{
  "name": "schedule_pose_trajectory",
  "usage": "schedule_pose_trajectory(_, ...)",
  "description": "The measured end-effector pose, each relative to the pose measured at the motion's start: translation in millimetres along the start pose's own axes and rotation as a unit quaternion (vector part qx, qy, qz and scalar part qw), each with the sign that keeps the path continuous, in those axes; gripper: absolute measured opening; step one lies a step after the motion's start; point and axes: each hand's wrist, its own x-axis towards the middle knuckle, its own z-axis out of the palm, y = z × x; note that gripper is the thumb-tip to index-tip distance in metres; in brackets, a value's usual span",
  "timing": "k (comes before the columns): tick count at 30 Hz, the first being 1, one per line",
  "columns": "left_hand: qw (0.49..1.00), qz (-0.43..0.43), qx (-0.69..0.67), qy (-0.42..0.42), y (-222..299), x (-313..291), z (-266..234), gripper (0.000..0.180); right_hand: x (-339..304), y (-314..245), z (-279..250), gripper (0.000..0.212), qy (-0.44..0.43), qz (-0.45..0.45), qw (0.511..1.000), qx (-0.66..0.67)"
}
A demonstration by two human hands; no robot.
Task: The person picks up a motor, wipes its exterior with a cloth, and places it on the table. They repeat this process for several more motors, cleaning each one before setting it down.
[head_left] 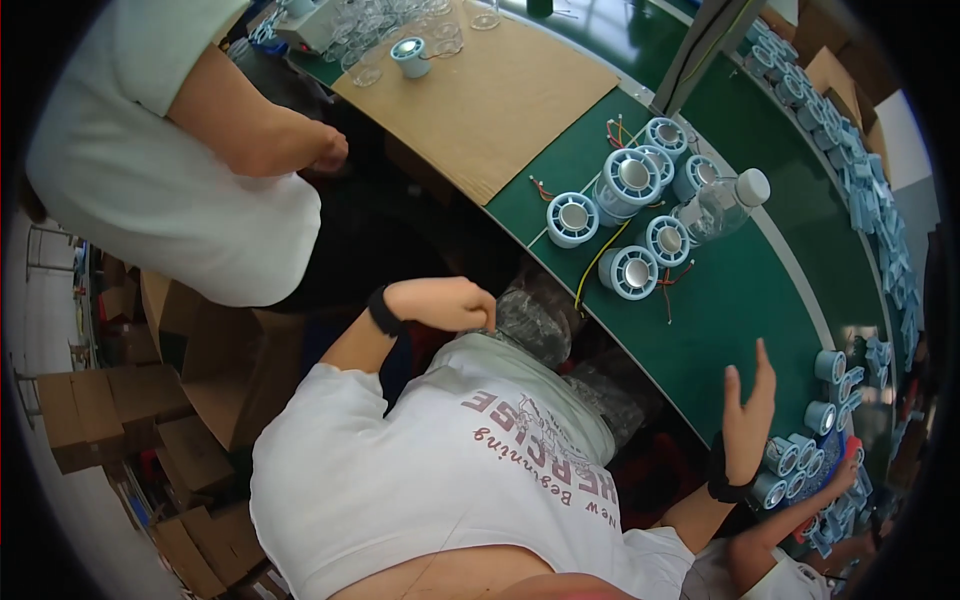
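My left hand [440, 303], a black band at its wrist, hovers over my lap with curled fingers; nothing shows in it, though its palm side is hidden. Held up past the near edge of the green table [690, 335], my right hand [748, 420] has its fingers apart and holds nothing. Several light-blue round fan units [633, 272] with silver hubs and thin coloured wires stand grouped on the table, away from both hands. A clear bottle [712, 212] with a white cap leans against or lies beside them. One yellow wire [590, 270] hangs over the table edge.
On a brown board [490, 100] stand another fan unit [410, 57] and several clear plastic cups [375, 35]. A co-worker [180, 180] stands at the left; another person's arm [790, 520] reaches among blue parts [800, 455] lower right. Cardboard boxes [110, 410] pile up at left.
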Motion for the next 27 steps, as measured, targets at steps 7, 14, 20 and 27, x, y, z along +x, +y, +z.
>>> schedule_pose_trajectory(7,0.911,0.151,-0.023,0.383,146,-22,-64,0.019,-21,3,48,0.058,-0.08,0.087,0.988,-0.103)
schedule_pose_trajectory(14,0.794,0.024,0.159,0.586,144,109,-228,0.036,-25,3,54,0.059,-0.064,0.103,0.989,-0.083)
schedule_pose_trajectory(20,0.806,-0.139,0.306,0.488,62,213,-362,0.039,-25,4,55,0.059,-0.045,0.107,0.991,-0.07)
schedule_pose_trajectory(27,0.793,-0.215,0.369,0.435,23,279,-428,0.072,-20,-4,47,0.063,-0.053,0.139,0.988,-0.035)
